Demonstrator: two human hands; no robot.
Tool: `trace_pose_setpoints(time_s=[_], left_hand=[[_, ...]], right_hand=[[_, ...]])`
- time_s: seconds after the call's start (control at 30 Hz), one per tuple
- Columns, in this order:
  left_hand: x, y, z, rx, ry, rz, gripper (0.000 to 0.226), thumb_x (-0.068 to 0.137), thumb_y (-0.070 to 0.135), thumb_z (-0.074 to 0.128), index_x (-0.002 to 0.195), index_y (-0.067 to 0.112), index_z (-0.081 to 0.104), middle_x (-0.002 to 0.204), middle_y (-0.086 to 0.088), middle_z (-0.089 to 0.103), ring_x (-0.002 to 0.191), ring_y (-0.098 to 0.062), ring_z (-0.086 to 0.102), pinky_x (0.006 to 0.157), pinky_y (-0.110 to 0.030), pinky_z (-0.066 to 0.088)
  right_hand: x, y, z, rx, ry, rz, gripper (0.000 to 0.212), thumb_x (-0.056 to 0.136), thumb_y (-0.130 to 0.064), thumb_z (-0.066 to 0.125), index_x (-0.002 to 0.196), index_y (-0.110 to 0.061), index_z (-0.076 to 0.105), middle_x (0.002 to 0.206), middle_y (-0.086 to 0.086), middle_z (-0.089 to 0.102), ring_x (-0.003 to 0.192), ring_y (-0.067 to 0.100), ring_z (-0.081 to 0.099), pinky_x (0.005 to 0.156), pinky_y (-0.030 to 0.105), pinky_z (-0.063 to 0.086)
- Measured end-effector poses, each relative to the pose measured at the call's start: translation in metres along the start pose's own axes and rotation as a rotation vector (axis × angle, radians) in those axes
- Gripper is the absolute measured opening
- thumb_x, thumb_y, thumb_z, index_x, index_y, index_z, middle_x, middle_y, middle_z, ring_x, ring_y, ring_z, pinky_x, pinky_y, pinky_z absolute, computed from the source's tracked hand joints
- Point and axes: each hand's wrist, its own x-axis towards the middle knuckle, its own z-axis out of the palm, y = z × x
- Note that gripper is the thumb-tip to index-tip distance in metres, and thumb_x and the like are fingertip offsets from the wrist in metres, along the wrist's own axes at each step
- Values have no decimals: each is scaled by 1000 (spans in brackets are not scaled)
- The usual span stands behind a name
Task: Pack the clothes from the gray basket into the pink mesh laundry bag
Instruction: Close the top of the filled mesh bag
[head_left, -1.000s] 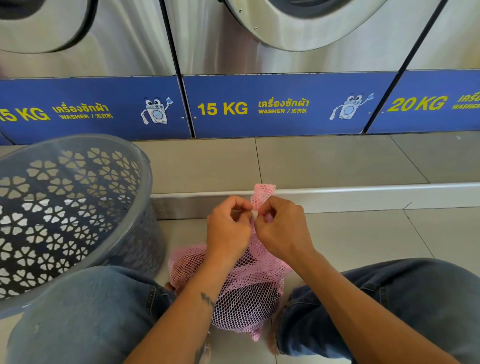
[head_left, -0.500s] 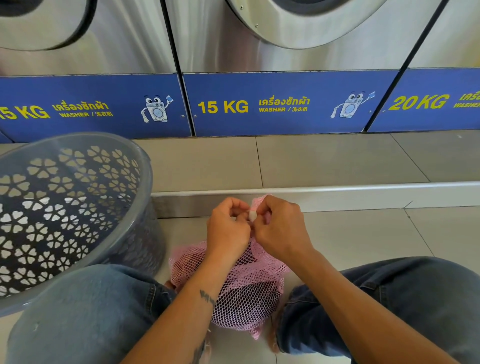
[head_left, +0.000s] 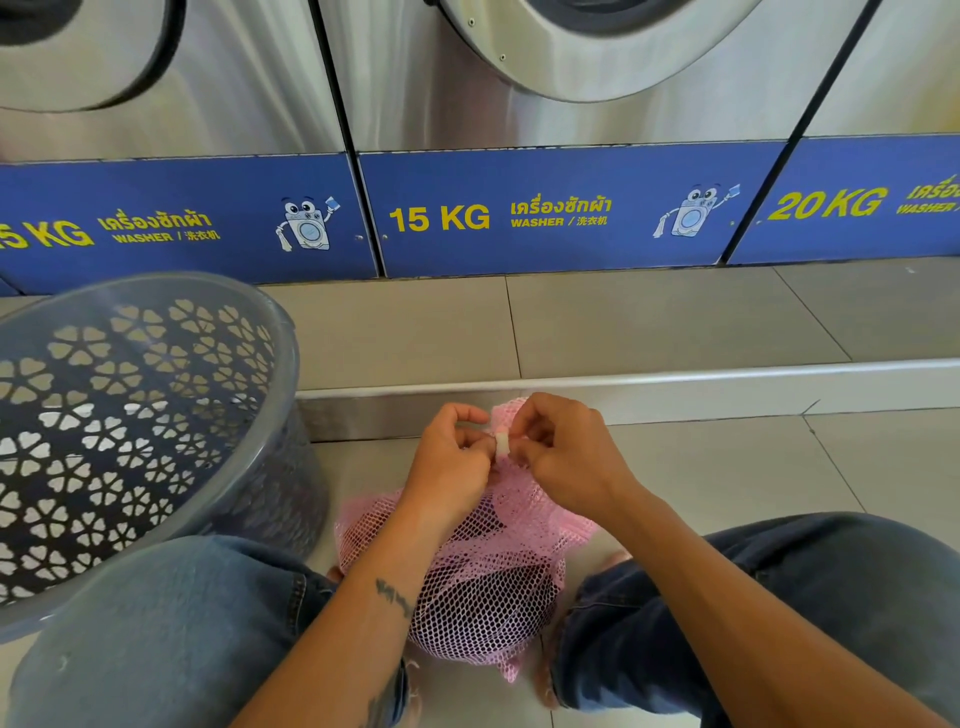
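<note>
While the person crouched on the tiled floor (head_left: 701, 467) in front of a row of steel washers (head_left: 571, 119), both hands met at the gathered neck of the pink mesh laundry bag (head_left: 483, 582). The left hand (head_left: 452, 462) had its fingers curled in a tight grip, pinching the bunched mesh at the top of the bag. The right hand (head_left: 566, 457) was curled the same way just beside it, and its fingertips pinched a small white toggle (head_left: 502, 445) that sat between the two hands; a little tuft of pink mesh stuck up behind the knuckles. Below the hands the bag bulged on the floor between the person's knees, which were in blue jeans (head_left: 171, 639), and dark clothes (head_left: 493, 587) showed through the netting. How they lay inside could not be told.

To the left stood the gray basket (head_left: 260, 467), tilted toward the camera, its wall pierced with flower-shaped holes; it was near the bag but not touching it, and partly hidden by the left knee. Behind it all ran a low metal-edged step (head_left: 675, 374), and the blue panels (head_left: 571, 213) under the washers read "15 KG" and "20 KG" in yellow.
</note>
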Motion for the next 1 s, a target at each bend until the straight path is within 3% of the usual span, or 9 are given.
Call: trace_pose_setpoints(time_s=[0.17,0.33,0.47,0.53,0.6,0.67,0.73,0.87,1.0], left_hand=[[11,5,-18,208,65,110,27,93,1,57,98,27,53,90,-10,70,74,-20,64,67,-35,54],[21,4,-28,294,139,199,27,93,-1,55,93,26,53,84,-3,66,83,-22,67,66,-32,53],[18,4,-25,354,170,284,23,94,-1,53,98,21,58,82,5,59,75,-11,57,68,-26,48],[18,4,-27,338,137,276,29,94,-1,52,105,25,60,91,6,59,84,-12,57,75,-25,48],[15,4,-25,335,-11,255,41,93,5,58,126,30,56,119,7,55,113,-10,53,96,-26,44],[11,0,-18,415,-178,262,41,94,20,63,132,31,55,136,10,47,126,-5,44,111,-29,36],[12,-5,-13,512,-171,253,16,95,29,60,109,26,68,122,6,62,112,-11,58,104,-38,47],[17,-15,-21,556,59,96,9,93,21,57,87,22,64,89,2,69,86,-20,66,75,-38,55],[12,-62,-38,885,-194,-157,17,90,16,49,94,21,65,94,0,65,86,-18,60,74,-30,50]], right_hand=[[5,-3,-17,33,-77,41,23,81,1,73,82,-18,61,68,6,66,60,14,61,63,40,58],[9,-5,-39,-19,-158,2,20,89,-2,66,95,-15,53,62,3,62,50,3,53,55,20,50],[8,-3,-34,-69,-127,-23,22,89,-4,66,94,-22,53,67,-2,64,55,3,56,64,30,54],[7,-6,-35,4,-85,-36,20,89,-2,66,97,-17,55,69,6,66,58,8,57,65,34,55],[8,-12,-35,146,-32,-76,20,87,6,64,97,-10,57,73,14,64,63,14,57,66,36,54],[9,-19,-32,255,-1,-124,25,85,13,61,95,-10,58,76,9,63,68,16,58,67,29,52],[12,-21,-30,242,91,-167,32,83,15,57,92,-16,58,82,2,66,72,17,62,69,22,51],[21,-6,-37,42,269,-62,27,85,6,58,92,-20,59,92,-5,64,76,8,59,61,15,46],[25,36,-22,-10,50,265,26,84,-4,60,104,-20,60,104,3,61,74,14,58,56,24,46]])
